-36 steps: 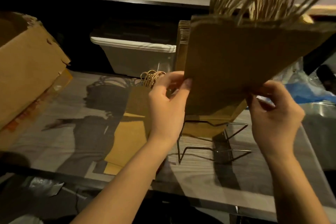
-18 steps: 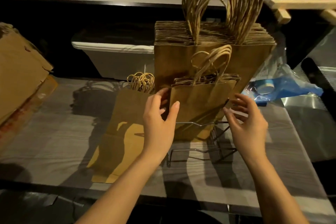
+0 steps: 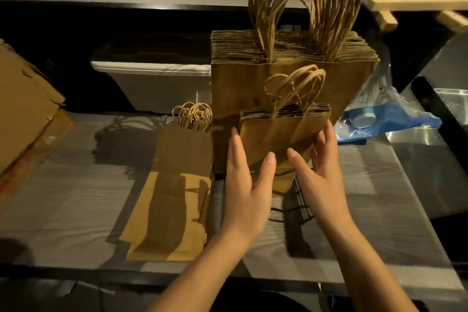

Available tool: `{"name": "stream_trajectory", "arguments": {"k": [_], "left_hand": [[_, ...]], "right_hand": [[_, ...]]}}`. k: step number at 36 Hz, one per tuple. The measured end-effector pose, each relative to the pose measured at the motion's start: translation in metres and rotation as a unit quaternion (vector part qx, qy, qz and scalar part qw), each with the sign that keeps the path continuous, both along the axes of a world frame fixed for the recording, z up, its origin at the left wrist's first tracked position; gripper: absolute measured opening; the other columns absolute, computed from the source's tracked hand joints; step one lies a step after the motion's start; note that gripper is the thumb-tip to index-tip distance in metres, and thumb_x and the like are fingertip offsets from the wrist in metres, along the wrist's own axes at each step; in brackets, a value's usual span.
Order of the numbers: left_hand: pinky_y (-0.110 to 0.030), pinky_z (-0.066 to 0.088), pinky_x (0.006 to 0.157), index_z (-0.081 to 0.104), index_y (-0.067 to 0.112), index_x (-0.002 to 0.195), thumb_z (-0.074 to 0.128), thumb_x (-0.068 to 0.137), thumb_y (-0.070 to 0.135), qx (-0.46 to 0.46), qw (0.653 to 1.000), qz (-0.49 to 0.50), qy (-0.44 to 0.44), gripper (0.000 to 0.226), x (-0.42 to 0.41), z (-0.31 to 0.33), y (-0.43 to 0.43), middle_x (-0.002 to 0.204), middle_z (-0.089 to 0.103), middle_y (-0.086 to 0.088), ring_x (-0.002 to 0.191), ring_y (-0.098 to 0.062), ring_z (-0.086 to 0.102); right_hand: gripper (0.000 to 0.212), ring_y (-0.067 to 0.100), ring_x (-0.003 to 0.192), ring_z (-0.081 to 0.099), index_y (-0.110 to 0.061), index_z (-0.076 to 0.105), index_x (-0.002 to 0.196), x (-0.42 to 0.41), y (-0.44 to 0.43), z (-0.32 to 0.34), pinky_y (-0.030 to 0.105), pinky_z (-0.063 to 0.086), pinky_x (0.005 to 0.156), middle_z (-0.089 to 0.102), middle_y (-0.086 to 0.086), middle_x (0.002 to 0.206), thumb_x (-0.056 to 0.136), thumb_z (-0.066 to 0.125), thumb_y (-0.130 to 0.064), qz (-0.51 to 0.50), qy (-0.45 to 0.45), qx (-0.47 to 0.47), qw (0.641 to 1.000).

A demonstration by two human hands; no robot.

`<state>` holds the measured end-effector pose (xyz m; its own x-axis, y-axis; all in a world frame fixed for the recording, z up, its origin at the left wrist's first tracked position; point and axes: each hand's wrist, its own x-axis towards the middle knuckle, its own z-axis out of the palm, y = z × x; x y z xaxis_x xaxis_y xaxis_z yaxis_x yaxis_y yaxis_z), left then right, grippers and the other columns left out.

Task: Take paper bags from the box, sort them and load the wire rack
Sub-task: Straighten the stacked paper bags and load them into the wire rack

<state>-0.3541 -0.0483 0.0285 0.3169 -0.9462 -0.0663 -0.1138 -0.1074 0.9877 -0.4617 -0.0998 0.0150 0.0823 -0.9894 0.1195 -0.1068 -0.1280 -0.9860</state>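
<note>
Right hand [image 3: 321, 177] reached small bags [image 3: 278, 134], tub [image 3: 152, 83] behind

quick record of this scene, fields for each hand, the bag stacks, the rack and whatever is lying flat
left hand: fingers straight, against the left edge of the small bag stack
right hand: fingers straight, against that stack's right edge
small bag stack: upright at the front of the wire rack
large bag stack: upright behind it, handles up
flat bags: lying on the table, left of the rack
cardboard box: far left
</note>
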Motion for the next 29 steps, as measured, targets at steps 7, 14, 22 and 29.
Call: {"name": "stream_trajectory", "arguments": {"k": [7,14,22,29], "left_hand": [[-0.025,0.019,0.115,0.013,0.039,0.147,0.04,0.079,0.057,0.023,0.999,0.028,0.039,0.077,0.022,-0.007,0.008,0.153,0.017,0.021,0.136,0.007,0.017],[-0.02,0.029,0.101,0.027,0.034,0.145,0.043,0.097,0.037,0.049,0.993,0.103,0.017,0.051,0.076,-0.028,0.018,0.148,0.034,0.011,0.13,0.0,0.033],[-0.024,0.028,0.098,0.036,0.028,0.143,0.047,0.097,0.032,0.125,0.976,0.177,-0.022,0.047,0.137,-0.048,0.034,0.145,0.038,0.007,0.132,-0.011,0.036],[-0.032,0.028,0.106,0.032,0.023,0.147,0.05,0.096,0.028,0.205,0.961,0.186,-0.013,0.054,0.169,-0.065,0.047,0.15,0.034,0.001,0.138,-0.018,0.03]], "right_hand": [[0.059,-0.006,0.13,0.038,-0.024,0.031,0.143,0.012,0.027,0.006,0.029,0.033,0.113,0.041,-0.011,0.144,0.093,0.054,-0.002,-0.098,-0.079,-0.023,0.992],[0.042,0.007,0.117,0.054,-0.023,0.049,0.12,0.041,0.051,0.012,0.026,0.045,0.1,0.056,-0.006,0.123,0.091,0.052,0.006,-0.102,-0.088,-0.066,0.989],[0.043,0.002,0.113,0.056,-0.033,0.049,0.117,0.095,0.077,0.013,0.015,0.045,0.091,0.059,-0.021,0.115,0.084,0.063,-0.01,0.055,-0.086,0.024,0.994],[0.059,-0.019,0.122,0.031,-0.045,0.031,0.13,0.136,0.08,-0.019,0.005,0.026,0.102,0.036,-0.022,0.139,0.088,0.064,-0.021,0.172,0.07,0.126,0.975]]}}
